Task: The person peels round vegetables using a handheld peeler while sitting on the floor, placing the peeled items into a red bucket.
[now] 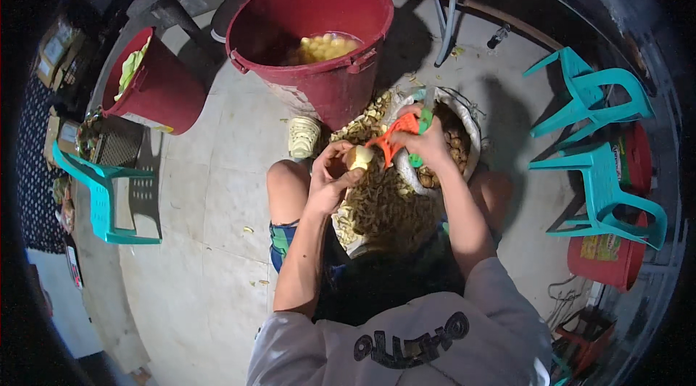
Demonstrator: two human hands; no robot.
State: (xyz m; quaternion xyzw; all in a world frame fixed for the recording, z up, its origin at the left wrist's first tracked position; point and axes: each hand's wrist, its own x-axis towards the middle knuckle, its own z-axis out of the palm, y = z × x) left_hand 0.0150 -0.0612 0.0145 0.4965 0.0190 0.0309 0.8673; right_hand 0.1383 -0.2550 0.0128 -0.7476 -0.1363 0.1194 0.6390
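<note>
Nearside of the red tub (344, 92), left hand (330, 181) curled closely round a part-peeled potato (359, 158); right hand (429, 142) gripped an orange peeler (397, 137). Peeled potatoes (326, 47) lay inside the tub; unpeeled ones (456, 144), in the sack (473, 125) near-right of it.

i am working with two hands in the middle of the frame: one left hand (335, 177) is holding one potato (359, 158), one right hand (426, 141) is gripping one orange peeler (395, 141). one white sack (475, 141) is standing right of centre. four red tubs (312, 89) are showing: one upper centre, one upper left, two at right. three teal chairs (102, 203) are standing: one at left, two at right.
</note>
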